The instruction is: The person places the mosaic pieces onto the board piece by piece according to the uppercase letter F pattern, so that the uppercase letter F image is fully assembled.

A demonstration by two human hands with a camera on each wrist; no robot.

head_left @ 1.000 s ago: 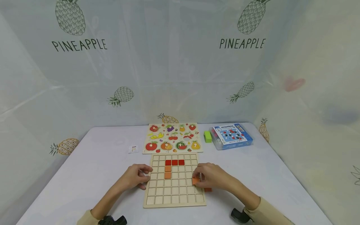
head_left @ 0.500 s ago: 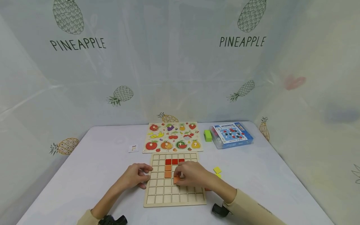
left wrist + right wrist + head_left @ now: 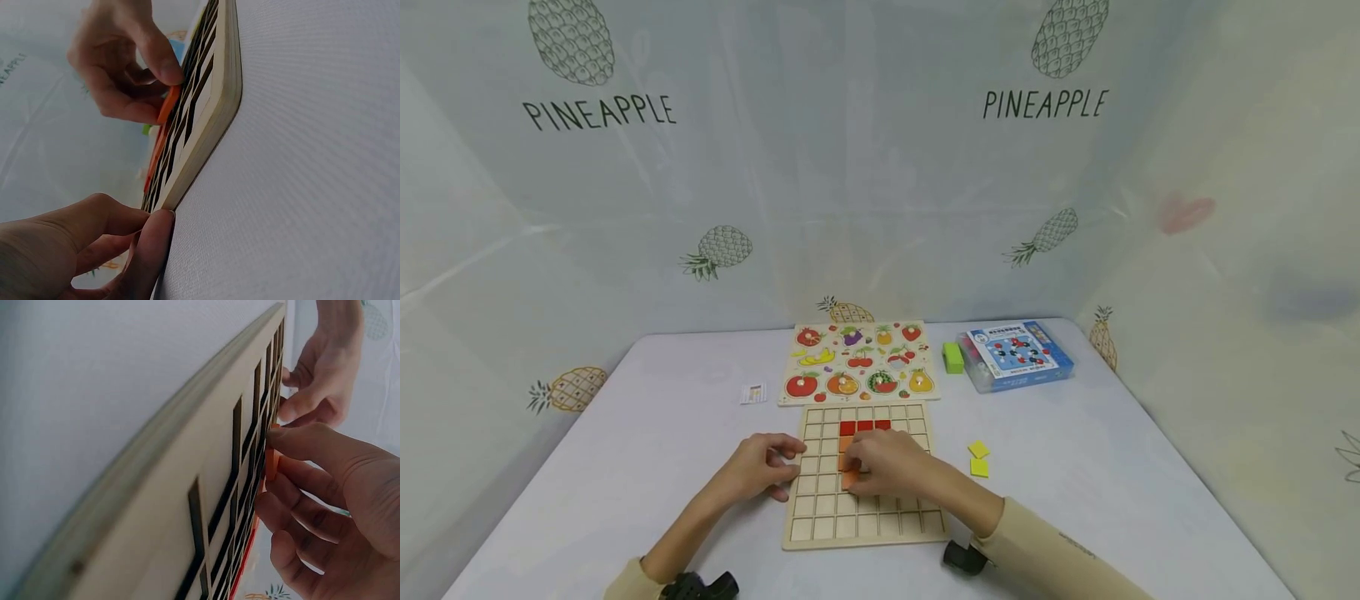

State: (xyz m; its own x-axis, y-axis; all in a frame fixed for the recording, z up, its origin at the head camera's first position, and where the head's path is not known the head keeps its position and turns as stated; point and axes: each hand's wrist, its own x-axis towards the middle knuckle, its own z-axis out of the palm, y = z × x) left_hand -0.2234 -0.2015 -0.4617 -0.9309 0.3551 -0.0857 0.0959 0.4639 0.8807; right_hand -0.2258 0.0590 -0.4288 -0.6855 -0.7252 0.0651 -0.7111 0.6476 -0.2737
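Observation:
A pale wooden grid board (image 3: 824, 528) lies flat on the table. Three red square tiles (image 3: 865, 426) fill a short row near its far side, and orange square tiles (image 3: 846, 445) run down from the row's left end. My right hand (image 3: 887, 462) pinches another orange square tile (image 3: 272, 461) between thumb and fingers, low over the cells just below that orange column; in the left wrist view this tile (image 3: 169, 104) stands tilted against the grid. My left hand (image 3: 756, 471) rests at the board's left edge, thumb and index fingertips touching the rim, the other fingers loosely bent.
Two yellow square tiles (image 3: 979, 467) lie right of the board. Behind it are a fruit puzzle board (image 3: 790, 367), a green block (image 3: 952, 357) and a blue-lidded plastic box (image 3: 1030, 382). A small printed card (image 3: 753, 393) lies at the left.
My right hand has carried the orange tile leftward across the board to the orange column. The two yellow tiles have come out from behind the right arm. My left hand stays at the edge.

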